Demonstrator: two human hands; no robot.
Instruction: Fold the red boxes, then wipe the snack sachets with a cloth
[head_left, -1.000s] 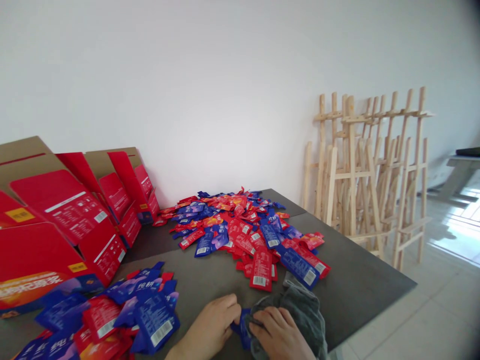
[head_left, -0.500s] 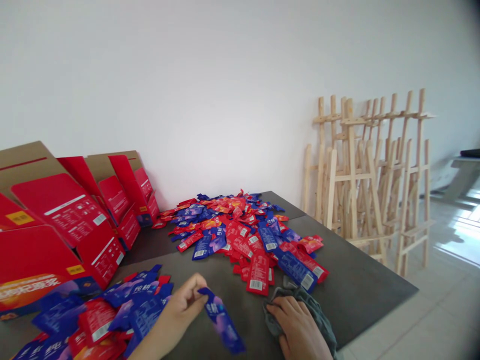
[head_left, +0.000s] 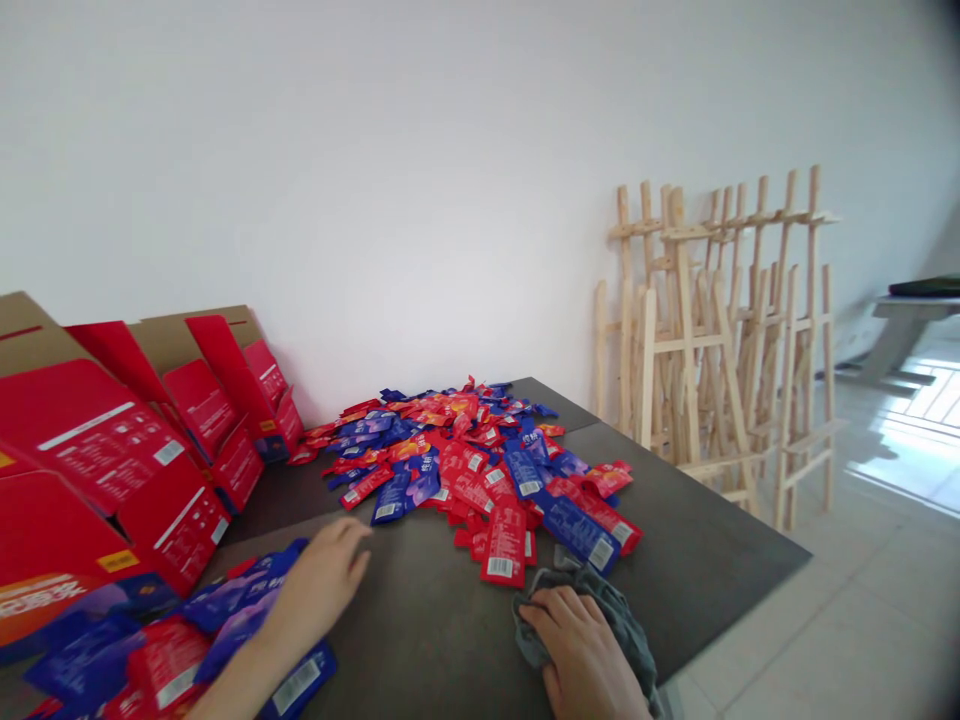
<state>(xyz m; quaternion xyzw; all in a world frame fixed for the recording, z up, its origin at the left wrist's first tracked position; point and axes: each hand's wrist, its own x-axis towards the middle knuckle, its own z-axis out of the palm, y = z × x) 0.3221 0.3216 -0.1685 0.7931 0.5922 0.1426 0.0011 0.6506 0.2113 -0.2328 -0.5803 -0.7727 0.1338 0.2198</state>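
Note:
My left hand (head_left: 328, 572) is over the right side of the near pile of red and blue packets (head_left: 169, 655), fingers loosely bent and thumb apart, with nothing in it. A blue packet (head_left: 301, 682) with a white label lies at that pile's edge, partly under my wrist. My right hand (head_left: 576, 640) rests on a bunched grey-green cloth (head_left: 626, 632) on the dark table (head_left: 427, 620), its fingers curled into the fabric. Just beyond the cloth lie a blue packet (head_left: 577, 530) and a red packet (head_left: 504, 545) of the larger spread pile.
Open red cartons (head_left: 161, 530) with raised flaps line the table's left side. The large heap of red and blue packets (head_left: 450, 425) reaches back toward the white wall. Wooden easels (head_left: 682, 340) stand past the table's right edge, on a tiled floor (head_left: 840, 600).
My left hand has let go of the blue packet and moved left over the near pile. My right hand stays on the cloth. The view has turned slightly right.

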